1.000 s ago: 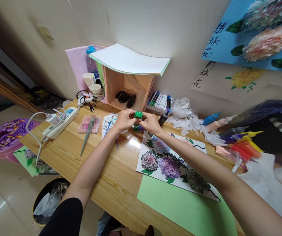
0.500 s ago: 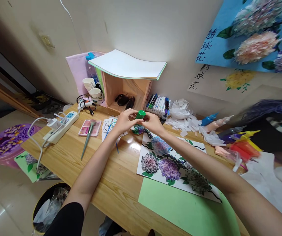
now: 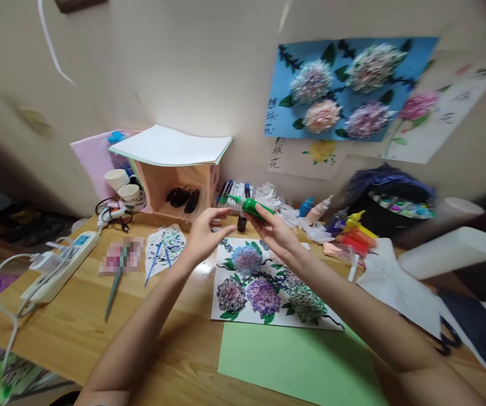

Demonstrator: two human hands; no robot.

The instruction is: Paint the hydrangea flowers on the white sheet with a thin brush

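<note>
- So the green bottle (image 3: 257,209) is up in the air above the far part of the desk, beyond the flower panel's far edge as the head view has it.
- Its long axis lies crosswise and nearly level, just a bit tilted. Narrow nozzle points left and slightly up in the view, fat end goes right, into the palm side.
- Right hand (image 3: 280,234) is clamped on the bottle's body, fingers wrapped round the wide end.
- Left hand (image 3: 206,235) has its thumb and fingers apart, fingertips just below the nozzle. Can't tell if they touch it.
- A small dark bottle (image 3: 241,223) stands on the desk (image 3: 170,344), between the hands in the view.
- Right below the hands, the flower panel (image 3: 237,314) with its puffy blooms, its near edge along a light green sheet (image 3: 285,361).
- Left of the left hand: spotted paper (image 3: 170,239) with 2 blue sticks (image 3: 153,264) on it.
- Behind it all, markers (image 3: 237,192) and white scraps (image 3: 270,198).
- On the wall, a blue poster (image 3: 297,53) with 4 big blooms.
</note>
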